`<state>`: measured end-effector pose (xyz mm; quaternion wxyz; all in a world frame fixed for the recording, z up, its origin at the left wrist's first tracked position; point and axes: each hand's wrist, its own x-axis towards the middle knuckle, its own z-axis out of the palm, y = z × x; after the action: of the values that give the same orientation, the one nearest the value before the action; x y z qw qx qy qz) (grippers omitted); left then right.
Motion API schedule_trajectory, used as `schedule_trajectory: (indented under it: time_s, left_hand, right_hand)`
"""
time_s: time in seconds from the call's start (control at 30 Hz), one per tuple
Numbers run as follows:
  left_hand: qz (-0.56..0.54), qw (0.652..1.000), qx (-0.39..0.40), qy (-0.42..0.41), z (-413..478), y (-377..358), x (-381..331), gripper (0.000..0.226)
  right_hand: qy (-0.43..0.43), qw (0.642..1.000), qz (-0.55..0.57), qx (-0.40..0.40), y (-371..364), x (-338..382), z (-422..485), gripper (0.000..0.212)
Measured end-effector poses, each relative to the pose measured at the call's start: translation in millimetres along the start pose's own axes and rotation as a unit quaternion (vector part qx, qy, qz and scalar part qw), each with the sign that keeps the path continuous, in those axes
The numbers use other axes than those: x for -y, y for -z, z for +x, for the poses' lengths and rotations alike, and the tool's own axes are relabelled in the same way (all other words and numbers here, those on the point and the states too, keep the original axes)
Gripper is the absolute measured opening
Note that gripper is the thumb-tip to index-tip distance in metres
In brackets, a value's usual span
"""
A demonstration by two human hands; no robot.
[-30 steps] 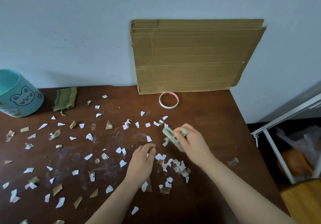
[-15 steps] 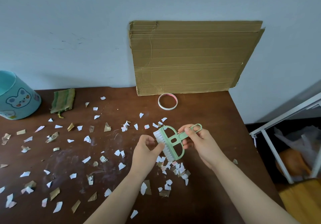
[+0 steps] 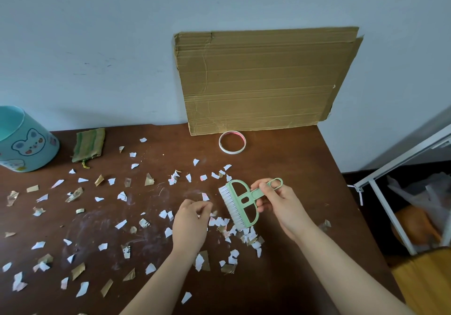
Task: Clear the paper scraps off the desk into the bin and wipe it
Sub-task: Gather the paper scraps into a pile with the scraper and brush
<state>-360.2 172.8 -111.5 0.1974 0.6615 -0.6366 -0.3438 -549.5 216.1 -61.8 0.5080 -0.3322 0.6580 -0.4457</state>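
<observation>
Paper scraps (image 3: 122,196): strewn across desk (image 3: 292,168); small heap beneath brush (image 3: 240,203)
Right hand (image 3: 283,203): grasping brush handle
Left hand (image 3: 191,224): curled; holding anything, cannot tell
Progress: bin (image 3: 26,141) far left; sweeping barely begun; wiping undone

bare forearms (image 3: 159,284); bare left hand (image 3: 189,225), right hand (image 3: 283,206).
</observation>
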Motion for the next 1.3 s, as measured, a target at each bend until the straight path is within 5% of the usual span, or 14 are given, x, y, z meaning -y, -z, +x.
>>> schedule_trajectory:
  time_s: [0.13,0.33,0.5,1.0,1.3]
  left_hand:
    - [0.018,1.000,0.009,-0.016,-4,-4,-3,0.033]
    - [0.019,0.997,0.007,-0.075,-13,-9,-15,0.010]
    - [0.032,0.993,0.066,-0.093,-24,-27,-30,0.020]
    - [0.062,0.965,0.202,-0.154,-76,-143,-97,0.027]
    - [0.101,0.968,0.199,-0.112,-82,-170,-109,0.033]
  right_hand:
    - [-0.006,1.000,0.008,-0.012,7,-5,-4,0.021]
    - [-0.024,0.999,0.026,-0.041,18,-14,-9,0.022]
    - [-0.039,0.997,0.016,-0.063,38,-25,-13,0.029]
    - [-0.030,0.965,0.083,-0.247,231,-80,-25,0.030]
    - [-0.028,0.991,0.034,-0.127,216,-102,-12,0.031]
